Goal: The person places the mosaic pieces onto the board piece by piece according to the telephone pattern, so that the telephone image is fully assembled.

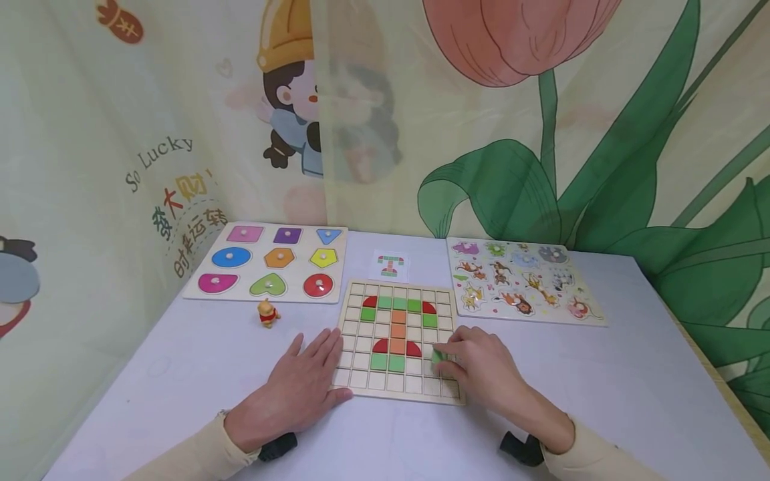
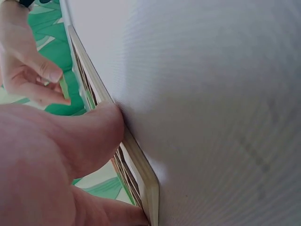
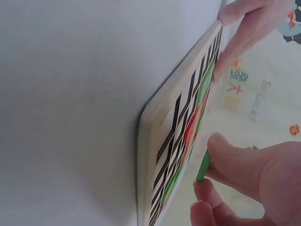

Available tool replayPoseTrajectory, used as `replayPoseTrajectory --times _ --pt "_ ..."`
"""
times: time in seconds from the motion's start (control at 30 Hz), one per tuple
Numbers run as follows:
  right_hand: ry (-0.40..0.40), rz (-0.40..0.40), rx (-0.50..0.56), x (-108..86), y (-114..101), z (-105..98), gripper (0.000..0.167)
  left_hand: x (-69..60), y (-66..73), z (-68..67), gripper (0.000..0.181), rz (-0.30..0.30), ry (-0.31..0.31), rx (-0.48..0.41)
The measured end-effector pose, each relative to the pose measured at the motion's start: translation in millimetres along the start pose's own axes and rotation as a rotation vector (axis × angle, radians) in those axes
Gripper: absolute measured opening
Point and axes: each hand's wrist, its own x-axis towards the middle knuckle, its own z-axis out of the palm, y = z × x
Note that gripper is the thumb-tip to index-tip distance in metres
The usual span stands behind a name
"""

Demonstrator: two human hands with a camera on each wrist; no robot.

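A wooden grid board [image 1: 363, 382] lies on the table, with green, red and orange tiles set in its cells. My right hand [image 1: 486, 366] pinches a green tile [image 3: 204, 165] between thumb and fingers, above the right part of the board. In the right wrist view that tile is held edge-on, apart from the board. My left hand [image 1: 303, 384] rests flat at the board's left edge, its thumb [image 2: 106, 123] touching the near corner area. Two green tiles [image 1: 388, 362] sit side by side below an orange column [image 1: 398, 331] flanked by red quarter-round tiles.
Behind the board lies a small pattern card [image 1: 391, 264]. A shape puzzle board [image 1: 240, 288] stands at back left, an animal puzzle board [image 1: 523, 284] at back right. One small bear figurine [image 1: 267, 313] is left of the grid board. A printed curtain [image 1: 373, 133] hangs behind the table.
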Motion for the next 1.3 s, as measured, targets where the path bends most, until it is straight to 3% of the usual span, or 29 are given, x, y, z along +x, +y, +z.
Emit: replayPoseTrajectory --times 0.13,0.33,0.6,0.9,1.3 --pt "-0.004 -0.058 0.027 7.6 -11 9 0.029 -0.2 0.0 -0.1 0.088 0.001 0.001 -0.009" --pt "-0.031 -0.079 0.06 13.3 -20 18 0.03 -0.3 0.1 -0.2 0.088 0.002 -0.003 -0.007" --pt "-0.031 -0.12 0.023 17.9 -24 23 0.028 -0.1 0.4 -0.4 0.089 -0.003 -0.003 0.024" --pt "-0.045 -0.122 0.152 21.3 -18 23 0.027 -0.4 0.1 0.1 0.087 0.002 0.005 0.037" --pt "-0.069 -0.097 0.179 19.2 -17 21 0.029 -0.7 0.0 0.3 0.086 0.004 0.009 0.041"
